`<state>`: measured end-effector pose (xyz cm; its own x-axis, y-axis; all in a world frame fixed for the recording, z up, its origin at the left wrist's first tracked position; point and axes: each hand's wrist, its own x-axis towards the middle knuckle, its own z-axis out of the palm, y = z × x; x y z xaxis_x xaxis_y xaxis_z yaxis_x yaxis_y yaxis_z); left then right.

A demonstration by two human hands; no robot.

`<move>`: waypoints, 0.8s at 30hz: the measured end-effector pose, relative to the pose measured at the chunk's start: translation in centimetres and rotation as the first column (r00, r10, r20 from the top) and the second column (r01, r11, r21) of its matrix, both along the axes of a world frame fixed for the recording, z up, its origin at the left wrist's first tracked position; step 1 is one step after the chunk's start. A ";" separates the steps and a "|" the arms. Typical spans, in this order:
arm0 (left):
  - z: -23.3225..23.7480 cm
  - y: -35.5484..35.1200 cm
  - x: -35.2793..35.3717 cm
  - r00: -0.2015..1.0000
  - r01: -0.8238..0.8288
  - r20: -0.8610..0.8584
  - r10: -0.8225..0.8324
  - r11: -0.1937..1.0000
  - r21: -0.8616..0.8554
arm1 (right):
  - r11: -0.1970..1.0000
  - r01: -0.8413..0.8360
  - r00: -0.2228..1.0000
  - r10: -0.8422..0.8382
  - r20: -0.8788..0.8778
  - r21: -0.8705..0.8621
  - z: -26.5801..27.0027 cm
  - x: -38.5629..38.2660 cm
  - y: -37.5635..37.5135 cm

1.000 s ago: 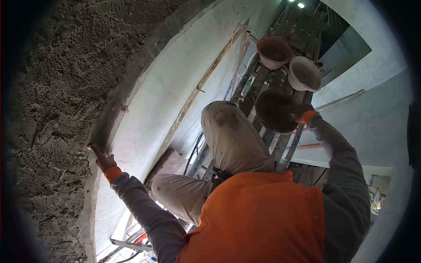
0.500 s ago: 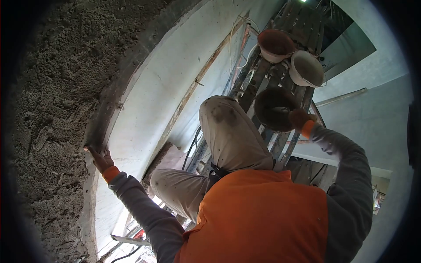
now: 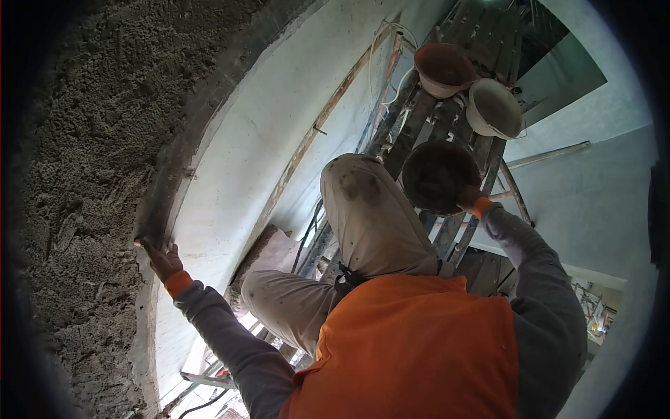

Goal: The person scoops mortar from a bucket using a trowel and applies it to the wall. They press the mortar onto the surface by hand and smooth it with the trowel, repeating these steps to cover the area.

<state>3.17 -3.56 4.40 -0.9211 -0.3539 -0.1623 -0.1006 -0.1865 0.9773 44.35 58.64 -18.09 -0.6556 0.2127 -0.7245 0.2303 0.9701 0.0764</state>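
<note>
My left hand [image 3: 162, 261] has its fingers spread against the dark board [image 3: 157, 202] that edges the rough mortar surface [image 3: 91, 174]. Over at the dark bucket [image 3: 436, 174], my right hand [image 3: 470, 198] reaches in at the near rim. Its fingers are partly hidden in shadow, and I cannot make out what they hold. Beyond that bucket stand a reddish bucket [image 3: 444, 70] and a pale bucket [image 3: 494, 109], touching or nearly touching each other.
The buckets stand on a platform of wooden planks [image 3: 419, 126]. A long wooden strip [image 3: 307, 143] runs along the pale wall [image 3: 258, 119]. White cable [image 3: 371, 63] hangs near the scaffold frame. My bent knees [image 3: 359, 178] are between both hands.
My right hand has moved down and slightly left, lower into the dark bucket's near side. A pale shape seen inside that bucket earlier no longer shows. My left hand stays at the board.
</note>
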 end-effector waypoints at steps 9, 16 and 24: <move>-0.2 -0.3 0.0 1.000 0.018 0.009 -0.017 0.999 -0.037 | 0.302 0.722 0.481 -0.866 0.137 -0.622 0.1 1.4 0.8; 0.2 0.0 0.3 0.999 0.022 0.027 -0.021 0.999 -0.048 | 0.460 0.572 0.565 -0.821 -0.081 -0.679 1.6 3.6 -0.3; -0.4 -0.5 0.0 0.999 -0.006 0.034 0.007 0.999 -0.044 | -0.073 0.628 0.089 -0.982 0.164 -0.775 5.8 6.1 -3.4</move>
<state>3.14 -4.10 4.02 -0.9129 -0.3674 -0.1777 -0.1327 -0.1446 0.9806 50.48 55.22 -12.26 -0.4845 0.5041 -0.7150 0.6888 -0.2839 -0.6670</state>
